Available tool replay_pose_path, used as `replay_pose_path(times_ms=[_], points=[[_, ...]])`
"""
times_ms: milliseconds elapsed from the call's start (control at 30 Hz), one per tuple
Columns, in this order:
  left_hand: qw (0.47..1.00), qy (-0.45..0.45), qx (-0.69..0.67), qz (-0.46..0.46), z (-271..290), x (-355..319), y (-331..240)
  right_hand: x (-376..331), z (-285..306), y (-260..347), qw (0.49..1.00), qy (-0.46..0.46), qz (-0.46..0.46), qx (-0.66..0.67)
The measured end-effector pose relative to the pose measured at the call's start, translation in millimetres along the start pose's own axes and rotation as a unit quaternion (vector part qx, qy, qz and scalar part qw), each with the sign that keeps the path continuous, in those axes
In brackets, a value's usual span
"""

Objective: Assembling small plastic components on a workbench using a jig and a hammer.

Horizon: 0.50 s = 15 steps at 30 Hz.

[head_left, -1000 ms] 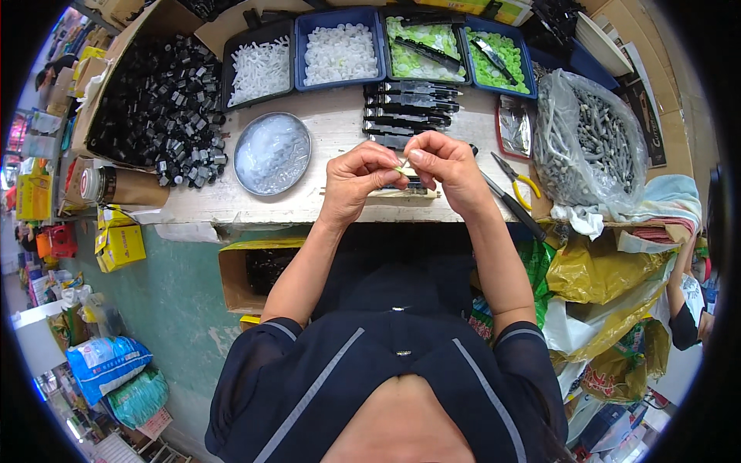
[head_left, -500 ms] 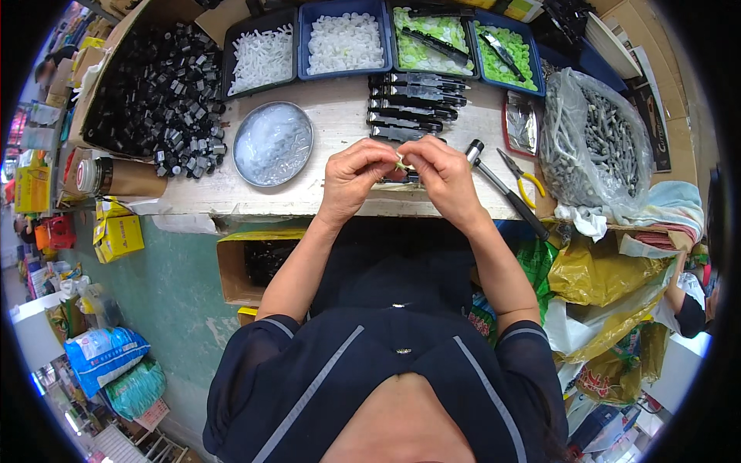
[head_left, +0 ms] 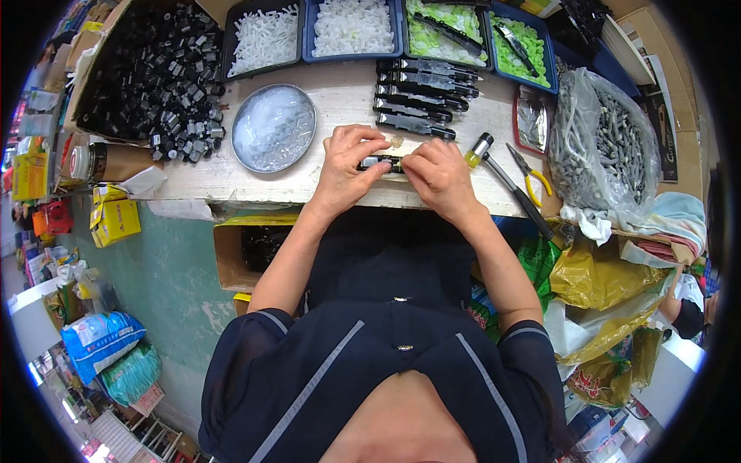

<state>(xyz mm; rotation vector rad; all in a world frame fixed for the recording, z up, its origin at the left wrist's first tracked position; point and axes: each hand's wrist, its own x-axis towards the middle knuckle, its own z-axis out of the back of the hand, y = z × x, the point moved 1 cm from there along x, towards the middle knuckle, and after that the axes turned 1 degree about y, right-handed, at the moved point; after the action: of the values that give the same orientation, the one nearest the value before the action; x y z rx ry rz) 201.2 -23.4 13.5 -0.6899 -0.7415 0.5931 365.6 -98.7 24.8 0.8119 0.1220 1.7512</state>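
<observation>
Near left hand (head_left: 345, 163), dish (head_left: 268, 169) of pieces (head_left: 272, 116)

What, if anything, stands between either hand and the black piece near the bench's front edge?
Nothing visible: the left hand and right hand are both at the black piece. The hammer lies right of the right hand, not between.

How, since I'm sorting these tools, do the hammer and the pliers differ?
The hammer has a single black grip; the pliers have two yellow handles, spread apart. The hammer is the longer tool, the pliers the shorter. The hammer's head lies close to the right hand; the pliers lie farther off to its right. Both lie unheld.
</observation>
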Motion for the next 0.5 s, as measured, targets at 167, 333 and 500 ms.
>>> replay_pose_path(times_ms=[167,333,500], points=[[0.998,0.045,0.032,0.025,-11.7,-7.1,4.8,0.8,-4.9,-0.1,0.998,0.060,0.021,-0.023],[0.995,0.075,0.061,0.035,-11.8,-3.2,1.3,-3.3,1.6,-3.6,0.999,0.043,-0.009,0.000],[0.986,0.127,0.103,0.013,-8.2,5.2,-5.0,-4.9,-0.5,-4.8,0.998,0.057,-0.003,0.002]])
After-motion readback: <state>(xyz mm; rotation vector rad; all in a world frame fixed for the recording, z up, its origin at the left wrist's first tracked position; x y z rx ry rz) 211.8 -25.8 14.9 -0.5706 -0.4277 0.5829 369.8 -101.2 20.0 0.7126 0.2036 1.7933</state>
